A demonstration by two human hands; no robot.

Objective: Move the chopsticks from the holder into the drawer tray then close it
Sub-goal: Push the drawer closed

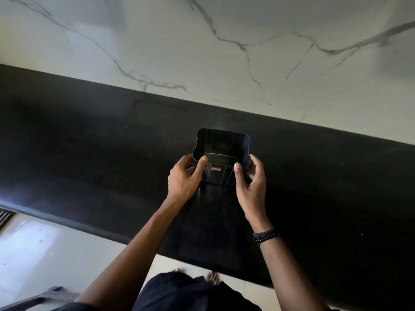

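Note:
A black plastic holder (222, 142) with rounded corners stands on the black counter (89, 153), its inside dark and no chopsticks showing in it. A small red label sits on its near wall. My left hand (186, 176) grips its left side, thumb over the near rim. My right hand (249, 178) grips its right side, thumb on the near wall and fingers around the right corner. No drawer or tray is in view.
A white marble-patterned wall (224, 41) rises behind the counter. Pale floor tiles (45, 243) lie below the counter's front edge, with a dark striped grate at the far left. I wear black bead bracelets (266, 235) on my right wrist.

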